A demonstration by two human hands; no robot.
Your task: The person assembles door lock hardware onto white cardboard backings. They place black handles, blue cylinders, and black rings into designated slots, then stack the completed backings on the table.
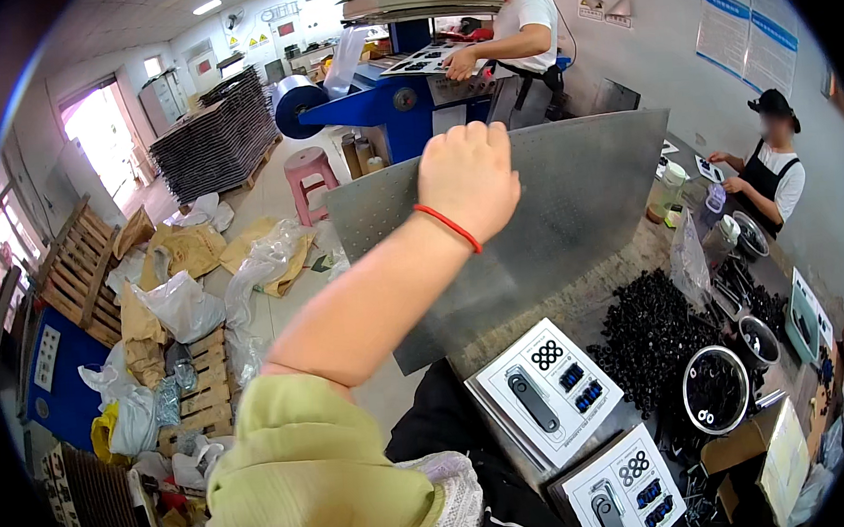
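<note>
Perforated metal sheet (573, 211) stood tilted in front of you beside the workbench (565, 303), its long axis running across your view and climbing toward the right. Printed cards (567, 428) lay stacked on that bench, closer to your body than the metal. Your left hand (465, 179), the nearer one in sight, was clamped about midway along the upper edge, fingertips hidden, so the sheet spread below and to both sides of your fist. Your right hand was out of view, its state impossible to tell.
</note>
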